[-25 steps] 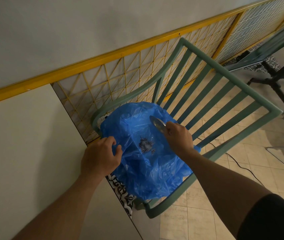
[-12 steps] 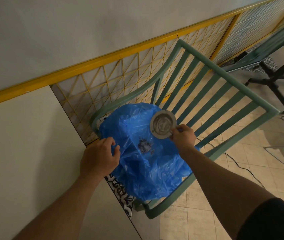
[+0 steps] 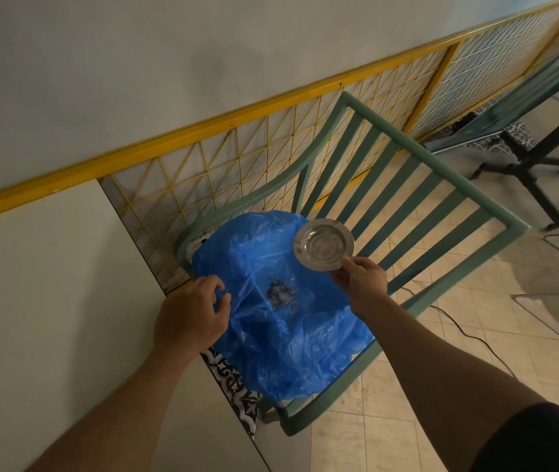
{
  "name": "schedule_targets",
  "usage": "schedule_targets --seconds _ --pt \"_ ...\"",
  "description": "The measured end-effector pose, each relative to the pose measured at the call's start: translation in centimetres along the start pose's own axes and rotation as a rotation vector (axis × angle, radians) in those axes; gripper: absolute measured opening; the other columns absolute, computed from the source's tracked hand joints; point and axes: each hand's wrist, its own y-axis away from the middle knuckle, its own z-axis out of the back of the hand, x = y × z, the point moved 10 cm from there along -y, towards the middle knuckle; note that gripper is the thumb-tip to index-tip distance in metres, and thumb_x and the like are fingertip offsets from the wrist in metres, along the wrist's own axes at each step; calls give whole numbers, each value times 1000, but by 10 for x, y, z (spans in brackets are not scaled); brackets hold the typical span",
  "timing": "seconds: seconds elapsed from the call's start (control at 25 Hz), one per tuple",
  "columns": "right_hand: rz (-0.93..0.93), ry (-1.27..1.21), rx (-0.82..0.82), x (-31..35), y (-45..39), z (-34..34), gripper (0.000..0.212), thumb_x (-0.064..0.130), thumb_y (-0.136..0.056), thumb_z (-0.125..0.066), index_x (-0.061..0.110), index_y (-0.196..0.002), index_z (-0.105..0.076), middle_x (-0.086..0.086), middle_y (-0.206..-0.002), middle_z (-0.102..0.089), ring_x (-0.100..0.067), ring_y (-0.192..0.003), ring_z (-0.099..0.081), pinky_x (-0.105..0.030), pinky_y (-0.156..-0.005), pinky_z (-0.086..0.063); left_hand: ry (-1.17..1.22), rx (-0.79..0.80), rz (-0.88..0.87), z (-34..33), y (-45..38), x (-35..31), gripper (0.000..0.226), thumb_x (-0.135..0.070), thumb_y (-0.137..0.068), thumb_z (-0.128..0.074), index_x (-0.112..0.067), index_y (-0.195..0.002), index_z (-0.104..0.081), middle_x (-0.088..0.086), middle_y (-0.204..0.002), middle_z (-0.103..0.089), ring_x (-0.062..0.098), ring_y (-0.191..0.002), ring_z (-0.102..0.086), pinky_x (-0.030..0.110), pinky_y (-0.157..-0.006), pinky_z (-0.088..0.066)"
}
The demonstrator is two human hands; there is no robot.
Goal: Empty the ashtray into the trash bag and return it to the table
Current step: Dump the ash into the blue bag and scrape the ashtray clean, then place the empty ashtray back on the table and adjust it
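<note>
Steel, round and shallow, the small metal ashtray is pinched at its 5 o'clock rim by the right hand, bowl facing the camera and looking empty. It hangs over the 1 o'clock edge of the crumpled blue plastic trash bag, which lies on the seat of the green slatted metal chair. A dark heap of ash sits on the folded plastic near the bag's middle — on a fold, not deep inside, as far as I can judge. The left hand grips the bag's 9 o'clock edge. If this hand lets go or tugs, the fold may tip and the ash could slide out. The thin rim pinch is also weak — the ashtray may slip on the way to the table.
</note>
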Motion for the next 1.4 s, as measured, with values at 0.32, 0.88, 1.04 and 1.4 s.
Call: schedule_targets --seconds 0.32,0.88,1.04,1.4 --pt "0 -37 119 29 22 0 10 5 -91 -66 5 -81 -66 -14 -79 -70 -24 -73 -70 -28 -57 -61 245 58 176 0 0 13 24 -37 -87 -62 -28 -109 -63 -8 -84 -62 11 -73 -59 28 -62 -48" --pt "-107 146 572 29 154 -59 6 5 -95 -59 1 -96 -63 -12 -76 -74 -19 -68 -72 -27 -58 -60 1029 107 634 59 74 11 35 -36 -92 -59 -21 -123 -59 8 -109 -65 26 -87 -69 37 -70 -60" --pt "-151 258 707 -1 213 -80 5 5 -94 -60 1 -96 -62 -17 -85 -71 -26 -77 -69 -29 -62 -61 1082 35 681 100 121 26 33 -27 -94 -58 -17 -125 -60 12 -105 -66 29 -85 -70 34 -66 -59" --pt "-225 474 880 -96 343 -114 5 4 -93 -63 3 -87 -63 -15 -78 -72 -21 -68 -72 -31 -63 -60 1001 -2 788 157 261 85 36 -12 -94 -55 -13 -130 -56 16 -107 -67 28 -88 -71 40 -73 -62"
